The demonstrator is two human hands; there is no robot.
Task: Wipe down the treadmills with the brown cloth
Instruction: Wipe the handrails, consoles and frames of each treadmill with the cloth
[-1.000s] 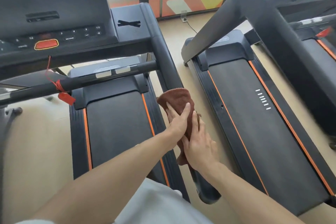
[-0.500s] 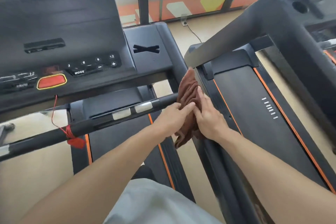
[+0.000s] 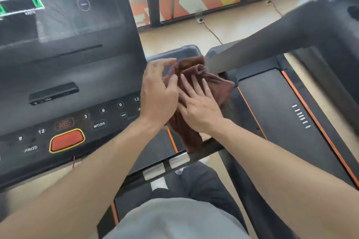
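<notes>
Console [image 3: 64, 87]: left of your hands, red button [image 3: 67, 140] near its front edge, not touched by the cloth.
Left hand [image 3: 158, 91]: fingers loosely spread, hovering at the cloth's left edge, apparently to gather it.
Cloth [image 3: 196, 75]: brown, bunched on the console's right corner; one end hangs toward the handlebar [image 3: 174, 163].
Right hand [image 3: 198, 103]: flat, fingers straight, pressing the cloth down to wipe.
Second treadmill [image 3: 275, 106]: right, untouched.
</notes>
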